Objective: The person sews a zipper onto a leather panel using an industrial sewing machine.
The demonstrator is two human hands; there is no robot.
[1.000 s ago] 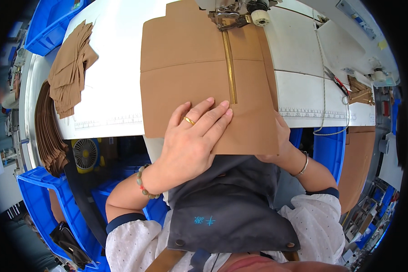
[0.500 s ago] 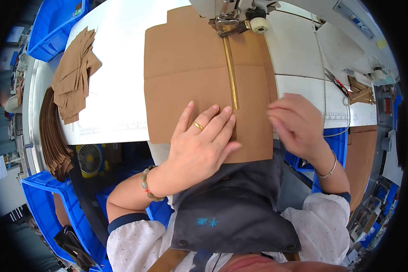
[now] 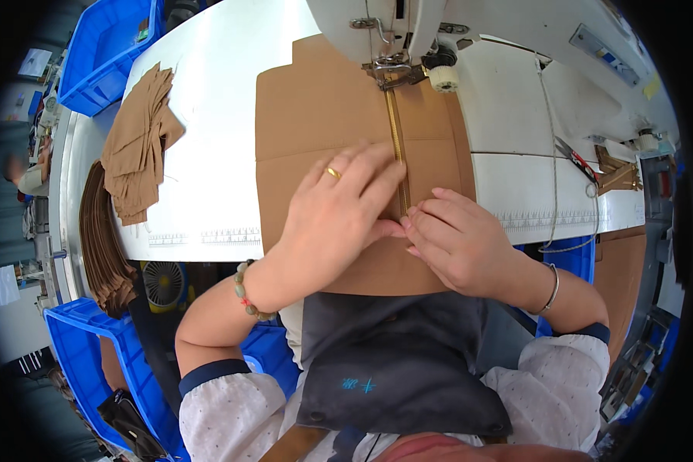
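Note:
A brown fabric panel [image 3: 308, 108] lies under the sewing machine's presser foot [image 3: 386, 75], with a long gold zipper [image 3: 393, 115] running down from the foot. My left hand [image 3: 339, 208] is over the panel, fingers apart and curved, slightly blurred near the zipper. Its thumb reaches toward the zipper's lower end. My right hand [image 3: 454, 246] has its fingers drawn together at that lower end, beside the left thumb; what they pinch is hidden.
Stacked brown pieces [image 3: 135, 146] and a folded brown bundle [image 3: 104, 239] lie left. Blue bins [image 3: 112, 54] stand behind and below. Red-handled scissors [image 3: 574, 158], a cord loop and small zipper pieces [image 3: 616, 173] lie right. A fan [image 3: 165, 285] is below; another person [image 3: 31, 177] is far left.
My left hand has shifted up the panel. My right hand has come from the panel's right edge, opening briefly, to the zipper's lower end. The scene sits lower in the view.

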